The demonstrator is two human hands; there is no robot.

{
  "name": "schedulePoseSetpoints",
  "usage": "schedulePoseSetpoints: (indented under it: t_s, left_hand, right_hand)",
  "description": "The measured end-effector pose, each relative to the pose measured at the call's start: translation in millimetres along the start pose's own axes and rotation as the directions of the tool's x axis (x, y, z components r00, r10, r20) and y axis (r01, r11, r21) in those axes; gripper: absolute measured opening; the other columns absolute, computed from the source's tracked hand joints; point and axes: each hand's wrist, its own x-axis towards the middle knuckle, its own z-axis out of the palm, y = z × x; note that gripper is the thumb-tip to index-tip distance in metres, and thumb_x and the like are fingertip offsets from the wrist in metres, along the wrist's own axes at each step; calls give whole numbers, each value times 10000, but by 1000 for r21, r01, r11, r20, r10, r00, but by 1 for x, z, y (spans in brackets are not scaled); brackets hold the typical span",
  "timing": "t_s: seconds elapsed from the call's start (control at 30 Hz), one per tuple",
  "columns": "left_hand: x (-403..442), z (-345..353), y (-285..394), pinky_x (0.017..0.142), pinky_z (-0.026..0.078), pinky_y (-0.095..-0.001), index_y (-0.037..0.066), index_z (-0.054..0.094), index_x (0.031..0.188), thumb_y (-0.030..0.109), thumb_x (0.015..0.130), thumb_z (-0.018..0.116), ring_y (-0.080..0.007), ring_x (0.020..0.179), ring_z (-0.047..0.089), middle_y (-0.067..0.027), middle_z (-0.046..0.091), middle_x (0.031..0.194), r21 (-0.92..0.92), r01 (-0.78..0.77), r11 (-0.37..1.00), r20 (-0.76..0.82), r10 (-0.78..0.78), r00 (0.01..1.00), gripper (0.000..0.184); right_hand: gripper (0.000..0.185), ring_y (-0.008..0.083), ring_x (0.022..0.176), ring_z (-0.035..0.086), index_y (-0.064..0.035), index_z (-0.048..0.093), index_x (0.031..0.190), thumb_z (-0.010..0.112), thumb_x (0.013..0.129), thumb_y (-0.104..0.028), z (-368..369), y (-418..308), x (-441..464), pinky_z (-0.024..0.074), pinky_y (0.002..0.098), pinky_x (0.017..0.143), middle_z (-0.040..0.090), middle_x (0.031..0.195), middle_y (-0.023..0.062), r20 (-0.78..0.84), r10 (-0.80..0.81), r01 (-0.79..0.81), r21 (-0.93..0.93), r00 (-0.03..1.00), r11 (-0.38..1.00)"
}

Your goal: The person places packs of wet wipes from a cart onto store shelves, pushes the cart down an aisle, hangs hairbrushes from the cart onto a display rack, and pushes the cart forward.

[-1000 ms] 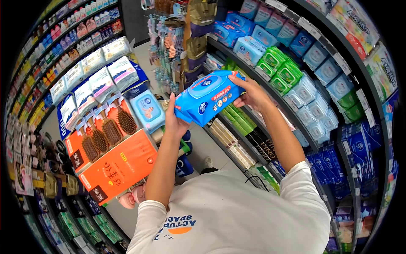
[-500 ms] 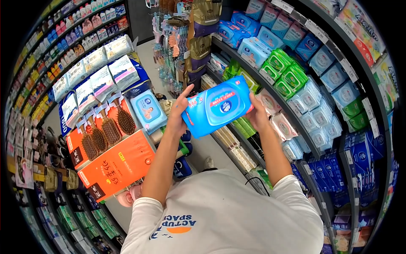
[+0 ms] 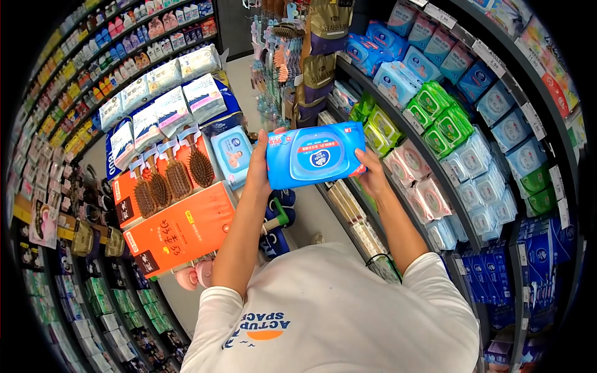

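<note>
A bright blue pack of wet wipes (image 3: pixel 318 154) is held level in front of my chest, its printed top facing up. My left hand (image 3: pixel 258 163) grips its left end, palm against the short side. At the opposite end my right hand (image 3: pixel 371 173) has its fingers on the right edge, the thumb over the top. A light blue pack of wipes (image 3: pixel 232 156) lies on the display just left of my left hand. To the right of my right hand, pink-and-white wipes packs (image 3: pixel 418 177) sit on a shelf.
Orange boxes (image 3: pixel 180 230) carry several hairbrushes (image 3: pixel 177 173) on the left display, with white tissue packs (image 3: pixel 168 110) behind. Shelving on the right holds green wipes packs (image 3: pixel 438 115) and blue ones. A rack of combs and brushes (image 3: pixel 280 74) stands ahead.
The wipes pack has gone from tilted to nearly level, its right end lowered. My right hand has come down with it. The view has shifted slightly, moving the shelves rightward.
</note>
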Motion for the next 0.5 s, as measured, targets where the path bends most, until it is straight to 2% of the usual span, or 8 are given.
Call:
schedulePoseSetpoints:
  t_s: [0.13,0.27,0.33,0.5]
  left_hand:
    - [4,-4,0,902,496,-385,-34,456,1246,546,886,508,-256,1050,590,-173,574,1172,25,9,1000,-60,-8,998,684]
    - [15,1,-8,915,484,-377,-26,486,1228,525,907,489,-253,1057,590,-161,589,1166,-60,69,996,34,-67,997,637]
    - [21,2,-9,924,476,-365,-11,497,1217,528,907,485,-247,1056,593,-153,587,1180,-57,141,988,14,-141,990,622]
    - [51,6,-37,917,473,-373,15,527,1172,496,927,473,-212,1022,602,-116,613,1134,-34,116,993,-27,-117,993,543]
  right_hand:
    - [513,175,945,625,36,479,1214,637,844,-284,3,-2,5,526,309,818,613,1081,107,17,9,-9,11,1000,1000]
    - [520,191,911,637,5,519,1173,648,827,-361,-6,-11,9,553,358,748,627,1038,108,-100,29,-34,-50,995,998]
    - [542,216,874,650,-4,544,1133,661,804,-418,-8,-22,21,557,387,721,630,1028,115,-132,174,-189,-109,976,976]
    - [603,238,771,656,1,553,1093,682,757,-483,-25,-69,55,555,385,711,627,996,135,-233,207,-246,-156,950,957]
